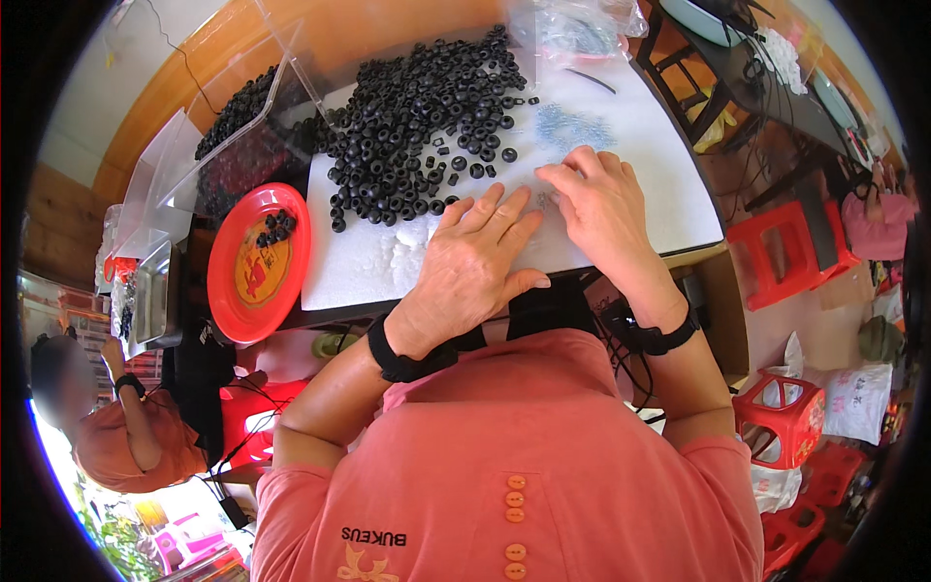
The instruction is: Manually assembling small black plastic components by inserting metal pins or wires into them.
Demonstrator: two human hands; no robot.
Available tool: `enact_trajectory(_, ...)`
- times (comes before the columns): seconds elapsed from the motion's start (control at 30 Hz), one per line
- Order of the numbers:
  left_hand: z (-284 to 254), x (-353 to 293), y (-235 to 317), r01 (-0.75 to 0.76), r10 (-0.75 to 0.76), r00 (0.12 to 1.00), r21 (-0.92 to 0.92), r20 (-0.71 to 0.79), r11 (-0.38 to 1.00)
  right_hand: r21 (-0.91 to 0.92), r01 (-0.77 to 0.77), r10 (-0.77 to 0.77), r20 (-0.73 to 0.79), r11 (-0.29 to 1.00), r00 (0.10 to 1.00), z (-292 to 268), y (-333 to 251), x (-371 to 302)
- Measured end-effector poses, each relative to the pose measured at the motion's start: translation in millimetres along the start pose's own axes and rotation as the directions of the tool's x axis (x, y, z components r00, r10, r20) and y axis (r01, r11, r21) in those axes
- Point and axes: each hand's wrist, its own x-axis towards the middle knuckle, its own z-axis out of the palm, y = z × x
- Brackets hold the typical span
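Observation:
My left hand (472,257) is palm down at the near part of the white tabletop (354,276), its fingers stretched out and thumb apart. Its fingertips are close to the near edge of a wide heap of small black rounded parts (417,116). To its right, my right hand (601,209) has its fingers bent and apart, tips low over the white surface. Just beyond it lies a patch of tiny pale blue wiry pieces (572,128), too small to name surely. Nothing shows in either hand; what is under the palms is hidden.
A red oval plate (221,276) at the left carries a few black parts. Behind it stands a clear plastic bin (247,145) of black parts. Plastic bags (587,29) lie at the far edge. A seated co-worker (136,436) is at left; red stools (776,252) stand right.

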Motion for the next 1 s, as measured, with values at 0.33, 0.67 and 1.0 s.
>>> enact_trajectory(0.33, -9.8, -27.2, -8.2, 0.0, -0.006, 0.995, -0.062, -0.1, 0.998, 0.016, -0.033, 0.034, -0.051, 0.999, 0.998, 8.1, -17.4, -0.1)
enact_trajectory(0.67, -9.9, -45.2, -17.8, 0.036, -0.065, 0.973, -0.134, -0.22, 0.99, -0.051, 0.033, -0.032, 0.011, 0.998, 0.999, 11.4, -35.3, 19.3)
enact_trajectory(1.0, -12.7, -61.3, -23.9, 0.077, -0.114, 0.944, -0.129, -0.31, 0.989, -0.128, 0.007, -0.009, -0.019, 0.992, 1.0, 15.9, -20.9, 21.9)
